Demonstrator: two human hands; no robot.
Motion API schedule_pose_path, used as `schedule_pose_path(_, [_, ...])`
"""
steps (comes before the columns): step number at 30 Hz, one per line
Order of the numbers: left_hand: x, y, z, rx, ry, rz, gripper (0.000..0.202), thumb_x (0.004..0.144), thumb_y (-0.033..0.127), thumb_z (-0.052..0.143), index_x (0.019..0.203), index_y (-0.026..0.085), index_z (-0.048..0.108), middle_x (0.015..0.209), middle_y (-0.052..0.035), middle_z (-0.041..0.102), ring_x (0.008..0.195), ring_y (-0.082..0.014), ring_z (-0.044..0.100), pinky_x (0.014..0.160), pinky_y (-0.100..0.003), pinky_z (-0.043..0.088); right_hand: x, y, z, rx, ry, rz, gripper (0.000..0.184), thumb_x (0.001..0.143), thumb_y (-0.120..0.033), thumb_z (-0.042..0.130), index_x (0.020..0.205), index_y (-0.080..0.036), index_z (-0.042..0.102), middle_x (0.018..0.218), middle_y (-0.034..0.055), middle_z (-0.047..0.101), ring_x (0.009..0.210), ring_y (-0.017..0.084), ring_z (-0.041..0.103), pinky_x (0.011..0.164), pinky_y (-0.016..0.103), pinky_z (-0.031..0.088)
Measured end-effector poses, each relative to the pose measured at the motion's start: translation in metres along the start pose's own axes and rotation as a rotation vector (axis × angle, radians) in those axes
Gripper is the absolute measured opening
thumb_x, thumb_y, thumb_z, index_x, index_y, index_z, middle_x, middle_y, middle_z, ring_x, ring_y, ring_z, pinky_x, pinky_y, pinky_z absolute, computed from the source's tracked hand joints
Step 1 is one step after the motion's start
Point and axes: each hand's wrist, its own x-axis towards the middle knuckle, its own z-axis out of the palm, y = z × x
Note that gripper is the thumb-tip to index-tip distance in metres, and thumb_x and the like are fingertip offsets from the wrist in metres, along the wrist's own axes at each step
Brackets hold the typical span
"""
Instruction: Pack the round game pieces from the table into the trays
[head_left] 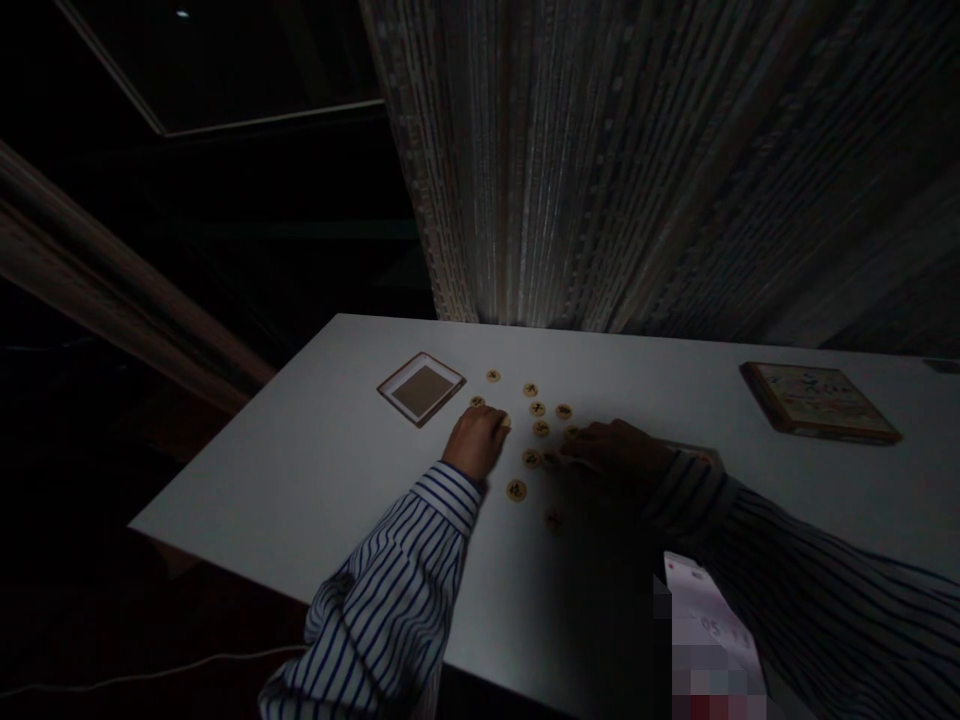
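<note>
Several small round wooden game pieces with dark marks lie scattered on a white table. My left hand rests curled on the table with one piece at its fingertips. My right hand lies in shadow to the right, its fingers reaching left and touching a piece near the cluster. More pieces sit just in front of both hands. Both arms wear striped sleeves.
A shallow square box tray lies left of the pieces. A flat decorated box lid rests at the table's right. A white paper sits near my right sleeve. A curtain hangs behind the table; the room is dark.
</note>
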Motion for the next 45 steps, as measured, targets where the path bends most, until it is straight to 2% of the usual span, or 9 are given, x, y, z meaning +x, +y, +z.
schedule_pose_path(4, [-0.004,-0.002,-0.006,-0.51,0.066,-0.18,0.025,0.077,0.032,0.055,0.092,0.015,0.067,0.086,-0.0077,0.068,0.079,-0.0178,0.061,0.074,-0.03,0.046,0.001,-0.001,-0.002,0.042,0.075,0.015,0.028,0.082,-0.025,0.045,0.104,-0.02,0.061,0.102,0.0093,0.065,0.093,0.023,0.058,0.072,0.035,0.041])
schedule_pose_path(9, [-0.013,0.006,-0.018,-1.066,0.045,-0.426,0.034,0.07,0.042,0.061,0.086,0.012,0.067,0.069,-0.0032,0.065,0.057,-0.0094,0.053,0.054,-0.021,0.041,0.009,-0.003,0.0,0.119,0.328,0.011,0.026,0.08,-0.025,0.047,0.101,-0.018,0.062,0.096,0.009,0.066,0.087,0.021,0.059,0.072,0.033,0.042])
schedule_pose_path(12, [-0.018,0.014,-0.02,-1.27,0.021,-0.481,0.033,0.066,0.043,0.065,0.079,0.012,0.067,0.073,-0.003,0.065,0.054,-0.006,0.049,0.049,-0.018,0.037,0.019,-0.008,-0.001,0.183,0.478,-0.018,0.028,0.082,-0.028,0.046,0.102,-0.016,0.061,0.094,0.01,0.066,0.085,0.021,0.058,0.072,0.033,0.042])
schedule_pose_path(16, [-0.024,0.019,-0.016,-1.37,-0.003,-0.476,0.032,0.064,0.043,0.067,0.072,0.012,0.066,0.059,0.0011,0.059,0.05,-0.0046,0.046,0.047,-0.016,0.033,0.035,-0.019,-0.006,0.25,0.554,-0.06,0.035,0.083,-0.036,0.047,0.106,-0.013,0.059,0.095,0.0112,0.065,0.085,0.02,0.058,0.075,0.033,0.042])
schedule_pose_path(21, [-0.034,0.017,-0.014,-1.306,0.029,-0.497,0.033,0.066,0.045,0.064,0.069,0.012,0.064,0.053,0.0025,0.055,0.048,-0.0057,0.046,0.047,-0.017,0.033,0.053,-0.03,-0.004,0.27,0.495,-0.127,0.029,0.083,-0.033,0.046,0.103,-0.017,0.061,0.096,0.0073,0.065,0.089,0.018,0.057,0.076,0.03,0.04])
schedule_pose_path(26, [-0.048,0.008,-0.017,-1.022,0.064,-0.493,0.036,0.074,0.046,0.055,0.074,0.012,0.066,0.051,0.0024,0.055,0.044,-0.0071,0.044,0.045,-0.019,0.033,0.064,-0.042,-0.001,0.192,0.371,-0.098,0.029,0.081,-0.033,0.048,0.1,-0.017,0.062,0.094,0.0081,0.065,0.089,0.02,0.057,0.077,0.032,0.038])
schedule_pose_path(32, [-0.069,-0.012,-0.022,-0.59,0.293,-0.417,0.035,0.082,0.039,0.045,0.091,0.013,0.067,0.081,-0.0055,0.069,0.072,-0.0161,0.061,0.068,-0.028,0.047,0.067,-0.049,0.001,0.054,0.213,-0.049,0.029,0.081,-0.032,0.044,0.097,-0.017,0.063,0.094,0.0095,0.065,0.088,0.022,0.058,0.074,0.034,0.036])
schedule_pose_path(38, [-0.078,-0.011,-0.022,-0.312,0.29,-0.355,0.031,0.083,0.028,0.043,0.102,0.012,0.063,0.098,-0.011,0.068,0.09,-0.0203,0.063,0.084,-0.034,0.047,0.069,-0.055,0.0,-0.019,0.094,-0.025,0.03,0.082,-0.033,0.042,0.094,-0.016,0.064,0.095,0.0106,0.065,0.087,0.023,0.059,0.069,0.033,0.037])
schedule_pose_path(45, [-0.073,0.002,-0.024,-0.178,0.287,-0.239,0.027,0.083,0.023,0.044,0.1,0.015,0.064,0.097,-0.0095,0.068,0.09,-0.0194,0.063,0.082,-0.033,0.049,0.049,-0.025,-0.012,-0.017,0.046,0.066,0.031,0.081,-0.035,0.045,0.104,-0.02,0.06,0.104,0.0089,0.064,0.096,0.023,0.057,0.073,0.034,0.04])
